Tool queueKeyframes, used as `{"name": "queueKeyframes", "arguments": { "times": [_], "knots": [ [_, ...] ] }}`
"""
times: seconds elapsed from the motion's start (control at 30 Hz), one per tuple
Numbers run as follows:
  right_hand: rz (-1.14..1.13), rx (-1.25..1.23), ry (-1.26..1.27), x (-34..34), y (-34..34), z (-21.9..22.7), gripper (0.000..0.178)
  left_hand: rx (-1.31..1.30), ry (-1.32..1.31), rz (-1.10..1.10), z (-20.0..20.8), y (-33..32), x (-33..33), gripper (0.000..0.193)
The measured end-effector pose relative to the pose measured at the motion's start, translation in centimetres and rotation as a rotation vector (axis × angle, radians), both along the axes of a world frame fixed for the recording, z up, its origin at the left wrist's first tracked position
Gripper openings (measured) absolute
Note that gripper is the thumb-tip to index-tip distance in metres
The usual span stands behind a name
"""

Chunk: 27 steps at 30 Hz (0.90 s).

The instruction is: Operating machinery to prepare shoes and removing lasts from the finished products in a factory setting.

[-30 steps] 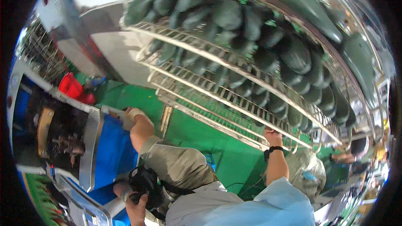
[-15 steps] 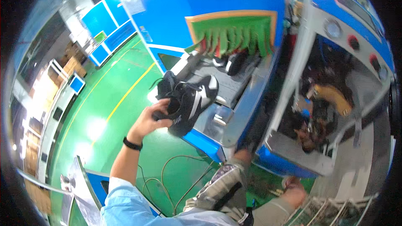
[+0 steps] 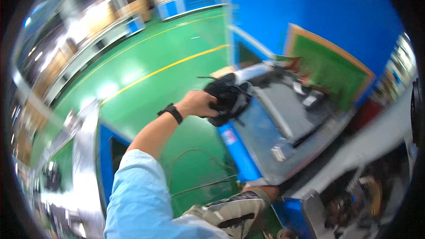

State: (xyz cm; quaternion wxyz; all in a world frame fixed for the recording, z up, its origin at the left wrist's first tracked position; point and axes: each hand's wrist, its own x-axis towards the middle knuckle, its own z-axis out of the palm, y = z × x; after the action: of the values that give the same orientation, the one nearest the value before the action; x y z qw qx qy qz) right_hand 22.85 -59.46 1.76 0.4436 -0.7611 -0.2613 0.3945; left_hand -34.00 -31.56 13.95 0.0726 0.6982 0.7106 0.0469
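My left hand (image 3: 200, 103), with a black band on its wrist, reaches forward and is closed on black sneakers (image 3: 228, 99). They look like a pair held together by the heel end, but motion blurs them. The sneakers hang over the near left corner of a machine's metal bed (image 3: 261, 128). Farther along that bed, blurred black-and-white shoes (image 3: 313, 99) lie before a green strip curtain (image 3: 323, 68) in a tan frame. My right hand is out of view.
A tall blue machine housing (image 3: 310, 4) rises behind the bed. At lower right stands another machine with a dark, cluttered opening (image 3: 354, 203). A shiny metal-topped bench (image 3: 86, 150) is at left. A hose (image 3: 203, 186) lies on the green floor (image 3: 133, 62).
The view has swung, so the machine sits farther right and the left bench shows more. My left hand still holds the sneakers, now with the arm stretched farther forward.
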Motion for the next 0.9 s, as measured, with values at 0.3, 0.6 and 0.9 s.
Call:
{"name": "queueKeyframes", "arguments": {
  "times": [0.3, 0.6, 0.9],
  "knots": [
    [0.325, -0.221, 0.323, 6.3, 2.6, -10.9, 0.028, -0.103, 0.314, 0.669, 5.7, -45.1, -13.1, 0.049],
    [0.320, -0.177, 0.294, 1.4, 3.9, -5.4, 0.031, 0.311, 0.517, 1.694, 5.4, -50.2, -25.2, 0.038],
    [0.041, -0.030, 0.060, 3.2, -0.5, -5.9, 0.025, 0.145, -0.141, 0.028, -3.9, 7.4, 3.1, 0.043]
  ]
}}
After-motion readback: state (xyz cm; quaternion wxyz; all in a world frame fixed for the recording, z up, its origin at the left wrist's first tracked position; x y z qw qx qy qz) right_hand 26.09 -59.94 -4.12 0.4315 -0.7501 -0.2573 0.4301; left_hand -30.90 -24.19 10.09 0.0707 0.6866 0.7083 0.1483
